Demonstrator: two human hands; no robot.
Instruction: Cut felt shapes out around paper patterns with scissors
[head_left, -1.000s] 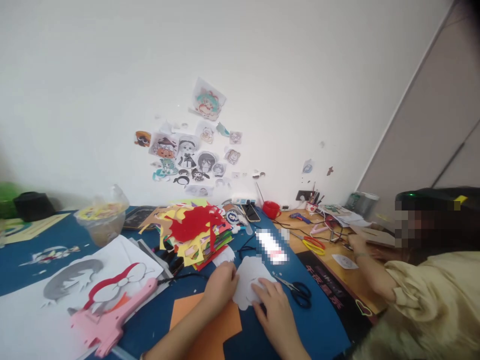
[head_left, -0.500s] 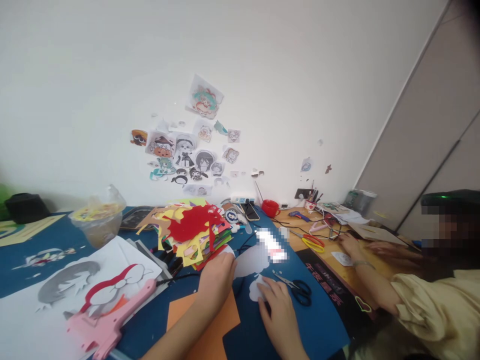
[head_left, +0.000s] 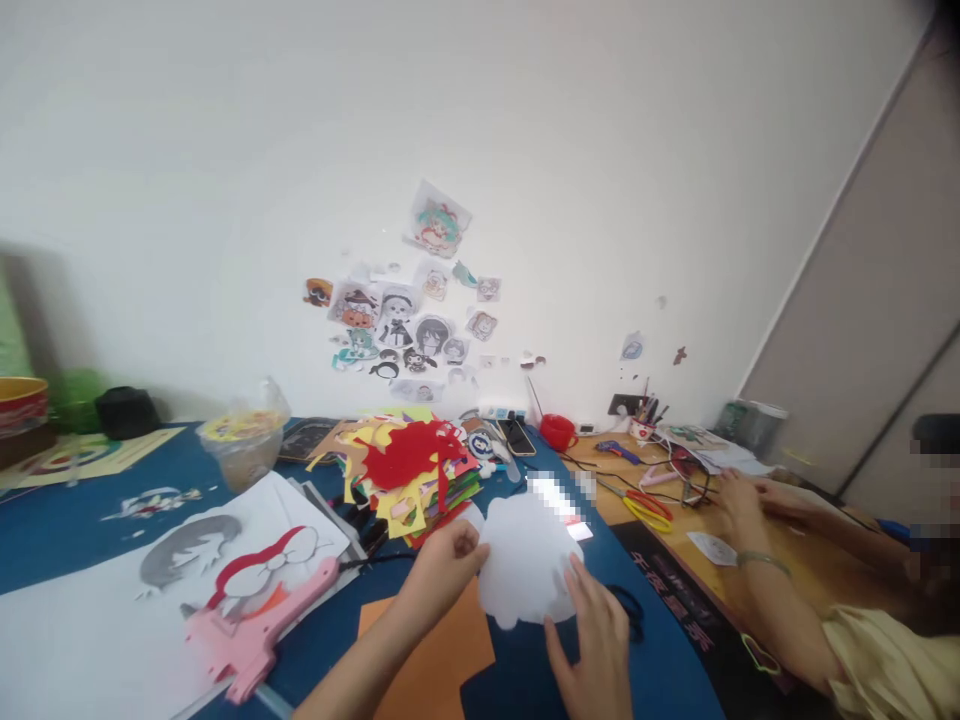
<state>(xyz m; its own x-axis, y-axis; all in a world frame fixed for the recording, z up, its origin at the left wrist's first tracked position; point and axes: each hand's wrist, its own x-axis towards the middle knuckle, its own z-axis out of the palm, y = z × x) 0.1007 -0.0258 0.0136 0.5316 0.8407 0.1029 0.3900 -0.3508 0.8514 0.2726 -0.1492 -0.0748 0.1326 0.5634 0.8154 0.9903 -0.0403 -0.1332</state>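
A white paper cutout [head_left: 529, 565] with a wavy, rounded outline is held up above the blue tabletop, its blank face towards me. My left hand [head_left: 448, 562] pinches its left edge between thumb and fingers. At the lower right edge, my right hand [head_left: 592, 635] grips it, thumb below and fingers along the side. Behind that hand a black scissors handle [head_left: 631, 612] peeks out; the blades are hidden. Orange paper [head_left: 427, 660] lies under my left forearm. Just beyond the left hand is a pile of coloured paper scraps [head_left: 412, 460].
A pink glue gun [head_left: 255, 635] lies on white sheets at the left, near a lidded plastic cup [head_left: 244, 450]. A bright phone screen [head_left: 559, 505] lies behind the cutout. At right, a co-worker's hands [head_left: 742, 500] work at a wooden table with orange-handled scissors [head_left: 649, 510].
The white cutout has been lifted off the table and turned to face me, now held by both hands. The view has swung slightly left.
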